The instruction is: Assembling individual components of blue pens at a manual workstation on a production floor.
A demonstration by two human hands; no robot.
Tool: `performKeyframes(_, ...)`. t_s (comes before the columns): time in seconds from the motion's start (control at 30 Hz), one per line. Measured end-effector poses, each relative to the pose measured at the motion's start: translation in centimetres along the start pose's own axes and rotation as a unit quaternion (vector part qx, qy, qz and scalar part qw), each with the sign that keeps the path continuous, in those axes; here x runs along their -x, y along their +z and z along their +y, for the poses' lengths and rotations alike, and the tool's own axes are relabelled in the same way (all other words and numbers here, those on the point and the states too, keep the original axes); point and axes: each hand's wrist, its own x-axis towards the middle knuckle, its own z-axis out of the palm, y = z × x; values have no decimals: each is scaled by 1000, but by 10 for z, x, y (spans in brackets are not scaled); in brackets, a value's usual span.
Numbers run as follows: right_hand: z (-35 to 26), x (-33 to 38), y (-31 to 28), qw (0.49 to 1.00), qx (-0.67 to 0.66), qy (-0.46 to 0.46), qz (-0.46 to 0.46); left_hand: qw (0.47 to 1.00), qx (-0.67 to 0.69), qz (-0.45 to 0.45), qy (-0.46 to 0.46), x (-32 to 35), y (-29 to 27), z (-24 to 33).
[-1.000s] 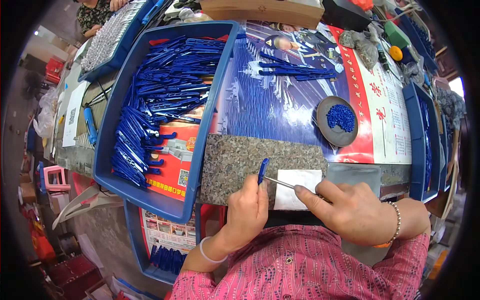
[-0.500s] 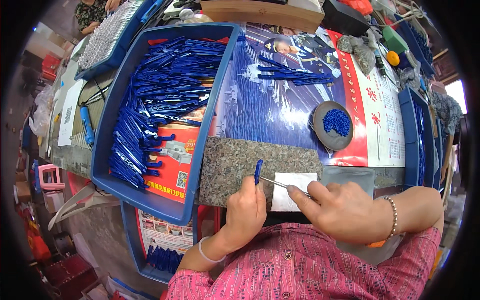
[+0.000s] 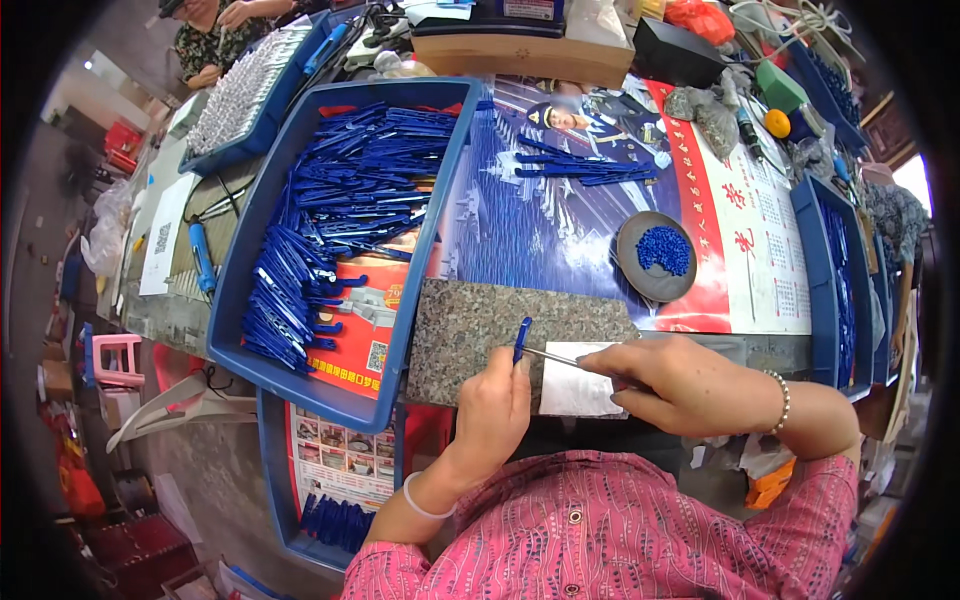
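My left hand [image 3: 492, 410] is closed, pinching a slim blue plastic piece [image 3: 522, 338] upright between thumb and fingers. My right hand [image 3: 690, 385] is closed on a thin metal tool [image 3: 560, 359], whose tip meets the blue piece just above my left fingertips. Whether the tool is tweezers or a rod I cannot tell, as my fingers hide its other end. Both hands are over the near edge of a speckled granite slab [image 3: 480, 320]. Under the tool lies a white pad [image 3: 575, 392]. Beyond it, a round dish [image 3: 630, 270] holds small blue pellets [image 3: 663, 250].
On the left a blue tray [image 3: 390, 345] holds many slim blue pieces. A loose bunch of blue pieces [image 3: 590, 168] lies on the poster [image 3: 520, 235]. Another blue tray [image 3: 815, 300] stands at right, a wooden box [image 3: 520, 58] at the back. Another person [image 3: 215, 40] sits far left.
My right hand has turned, its forefinger now higher along the tool and its fingers more curled. The blue piece stays in my left hand. The whole view has shifted slightly.
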Motion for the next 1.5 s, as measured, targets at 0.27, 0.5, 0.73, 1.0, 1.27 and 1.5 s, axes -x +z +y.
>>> performKeyframes(0.27,3,45,15,990,-50,73,108,957,225,-89,-163,8,-22,12)
performKeyframes(0.5,14,57,49,978,-131,43,156,999,42,-22,-9,24,-17,19)
performKeyframes(0.73,26,59,71,952,-242,23,184,981,-160,31,108,37,-14,38)
performKeyframes(1.0,35,62,84,944,-281,12,172,980,-169,22,101,41,-9,44)
performKeyframes(1.27,41,74,95,925,-326,22,192,987,75,-92,-104,45,-8,49)
performKeyframes(1.5,43,84,95,810,-556,105,156,872,388,-117,-274,57,-8,37)
